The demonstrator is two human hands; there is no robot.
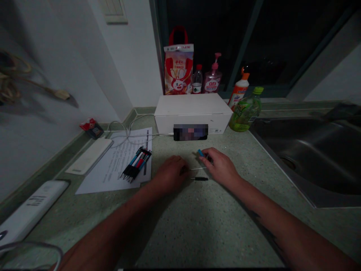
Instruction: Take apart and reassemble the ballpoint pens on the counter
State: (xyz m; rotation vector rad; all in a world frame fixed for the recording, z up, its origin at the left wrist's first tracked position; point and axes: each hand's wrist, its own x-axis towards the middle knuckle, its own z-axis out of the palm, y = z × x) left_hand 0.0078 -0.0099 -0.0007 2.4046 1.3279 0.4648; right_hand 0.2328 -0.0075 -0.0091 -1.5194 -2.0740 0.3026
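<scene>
Blue pen piece (200,153) up at R hand (220,166) now
R pinching it; L hand (170,174) curled, by white rod (197,168), black stub (199,178) just below.

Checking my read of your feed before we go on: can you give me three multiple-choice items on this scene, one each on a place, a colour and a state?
1. Where is the steel sink relative to the white box?
A) Left of it
B) Behind it
C) Right of it

2. What colour is the small piece at the right hand's fingertips?
A) Red
B) Blue
C) Yellow

3. How are the pens placed?
A) Lying on the printed sheets
B) Standing in a cup
C) Held in the left hand

Answers:
1. C, the sink is set into the counter to the box's right.
2. B, the piece shows blue beside those fingertips.
3. A, the pens lie together on top of the sheets.
</scene>
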